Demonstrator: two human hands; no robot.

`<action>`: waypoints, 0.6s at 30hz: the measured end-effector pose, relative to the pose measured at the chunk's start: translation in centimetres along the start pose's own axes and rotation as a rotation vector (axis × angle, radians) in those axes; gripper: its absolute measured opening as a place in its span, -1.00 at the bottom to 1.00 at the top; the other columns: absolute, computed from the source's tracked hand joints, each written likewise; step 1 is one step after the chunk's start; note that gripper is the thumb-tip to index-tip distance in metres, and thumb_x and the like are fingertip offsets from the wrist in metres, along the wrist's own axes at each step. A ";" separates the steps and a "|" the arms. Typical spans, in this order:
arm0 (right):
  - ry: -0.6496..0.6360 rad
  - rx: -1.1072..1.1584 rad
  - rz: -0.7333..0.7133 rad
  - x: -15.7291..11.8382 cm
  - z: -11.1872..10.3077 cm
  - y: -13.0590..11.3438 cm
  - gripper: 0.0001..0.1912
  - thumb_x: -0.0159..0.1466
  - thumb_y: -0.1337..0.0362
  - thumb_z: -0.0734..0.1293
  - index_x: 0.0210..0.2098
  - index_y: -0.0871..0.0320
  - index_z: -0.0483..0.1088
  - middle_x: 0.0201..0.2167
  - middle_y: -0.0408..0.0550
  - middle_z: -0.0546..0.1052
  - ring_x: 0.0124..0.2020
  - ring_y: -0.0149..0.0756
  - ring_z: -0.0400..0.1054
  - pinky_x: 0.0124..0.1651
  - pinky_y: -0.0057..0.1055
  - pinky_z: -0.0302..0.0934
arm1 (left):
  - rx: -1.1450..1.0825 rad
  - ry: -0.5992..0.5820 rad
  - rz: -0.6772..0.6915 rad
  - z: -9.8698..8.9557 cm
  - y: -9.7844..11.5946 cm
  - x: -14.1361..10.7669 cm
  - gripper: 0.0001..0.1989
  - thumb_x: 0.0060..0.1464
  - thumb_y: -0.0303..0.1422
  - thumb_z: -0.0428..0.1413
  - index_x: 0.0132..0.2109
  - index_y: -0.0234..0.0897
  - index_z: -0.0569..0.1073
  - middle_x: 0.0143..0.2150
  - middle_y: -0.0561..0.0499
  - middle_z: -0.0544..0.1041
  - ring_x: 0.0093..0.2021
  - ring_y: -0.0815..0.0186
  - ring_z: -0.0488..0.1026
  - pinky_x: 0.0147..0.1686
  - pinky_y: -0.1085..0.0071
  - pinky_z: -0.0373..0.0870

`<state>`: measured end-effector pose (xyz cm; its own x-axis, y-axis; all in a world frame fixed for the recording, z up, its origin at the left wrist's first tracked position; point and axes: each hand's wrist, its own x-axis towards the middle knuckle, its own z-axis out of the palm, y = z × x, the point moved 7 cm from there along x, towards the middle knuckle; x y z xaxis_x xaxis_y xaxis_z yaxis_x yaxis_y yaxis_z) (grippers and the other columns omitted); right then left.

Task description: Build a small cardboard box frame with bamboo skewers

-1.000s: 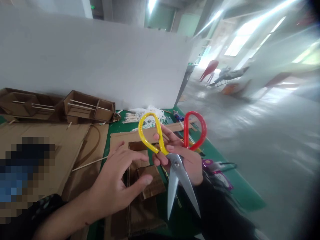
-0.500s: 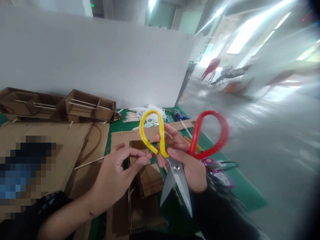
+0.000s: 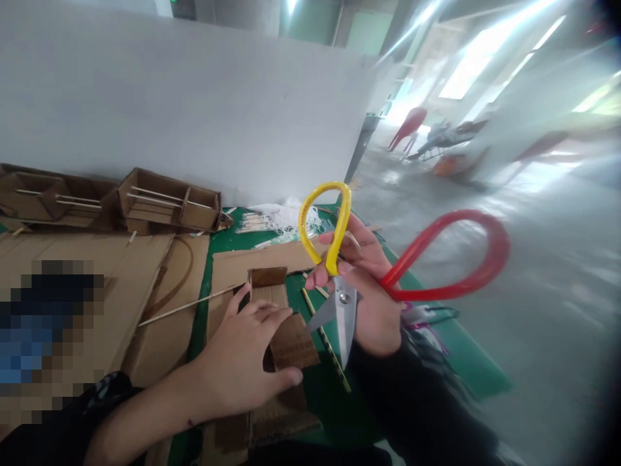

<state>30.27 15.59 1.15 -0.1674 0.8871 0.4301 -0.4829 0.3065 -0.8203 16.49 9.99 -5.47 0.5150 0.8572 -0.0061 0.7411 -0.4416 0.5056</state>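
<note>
My right hand (image 3: pixel 378 307) grips a pair of scissors (image 3: pixel 344 299) with one yellow and one red handle loop. Their blades point down and stand slightly apart, above the green tabletop. Spread fingers and a stretched thumb show on my left hand (image 3: pixel 242 356), which is over a small brown cardboard box (image 3: pixel 297 343) with upright flaps. Whether the fingertips press on the cardboard is hard to tell. A thin wooden stick (image 3: pixel 191 304) runs from the left towards the fingers of that hand.
Two cardboard structures with sticks across them (image 3: pixel 167 200) stand at the back left by a white partition (image 3: pixel 194 110). White strings (image 3: pixel 295 217) and several sticks lie behind the box. A patterned yellow-black strip (image 3: pixel 326 340) rests on the green table (image 3: pixel 480 372). Flat cardboard (image 3: pixel 97 285) covers the left.
My left hand has gone from a pinch near the scissors to spread fingers lower over the box. The scissors have risen to the right, with their loops wider apart and their blades closer together.
</note>
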 end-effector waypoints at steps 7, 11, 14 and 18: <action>-0.001 0.048 0.005 -0.1 0.4 0.2 -0.49 0.23 0.44 0.24 0.16 0.03 0.28 -0.06 -0.05 0.44 -0.46 -0.34 0.36 -0.33 -0.17 0.42 | -0.006 0.017 -0.004 0.1 -0.1 0.0 -0.29 0.00 0.04 0.20 0.23 -0.19 0.34 0.20 -0.08 0.45 0.28 0.05 0.24 0.38 -0.08 -0.39; 0.044 0.240 0.151 -0.1 0.3 0.8 -0.46 0.16 0.48 0.21 0.10 -0.01 0.33 -0.13 -0.11 0.46 -0.55 -0.46 0.26 -0.48 -0.40 0.33 | -0.011 0.034 0.001 0.1 -0.2 -0.1 -0.29 0.01 0.06 0.18 0.23 -0.20 0.34 0.18 -0.07 0.46 0.27 0.06 0.26 0.38 -0.07 -0.40; 0.028 0.424 0.291 -0.1 0.3 1.6 -0.50 0.10 0.49 0.18 0.00 0.01 0.38 -0.24 -0.15 0.44 -0.66 -0.57 0.07 -0.67 -0.62 0.11 | -0.018 0.044 0.001 0.2 -0.3 -0.2 -0.29 0.02 0.08 0.15 0.23 -0.18 0.34 0.19 -0.06 0.46 0.28 0.06 0.25 0.38 -0.08 -0.35; -0.016 0.524 0.366 -0.3 0.4 2.2 -0.50 0.10 0.50 0.16 -0.01 0.04 0.36 -0.27 -0.17 0.42 -0.70 -0.59 0.00 -0.70 -0.65 0.05 | -0.011 0.062 -0.010 0.1 -0.2 -0.2 -0.31 -0.01 0.04 0.20 0.20 -0.16 0.37 0.18 -0.07 0.46 0.29 0.03 0.23 0.37 -0.10 -0.34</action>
<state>28.89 15.90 -0.65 -0.4121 0.8958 0.1664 -0.7474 -0.2279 -0.6240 16.25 9.92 -5.65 0.4797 0.8764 0.0427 0.7409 -0.4307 0.5153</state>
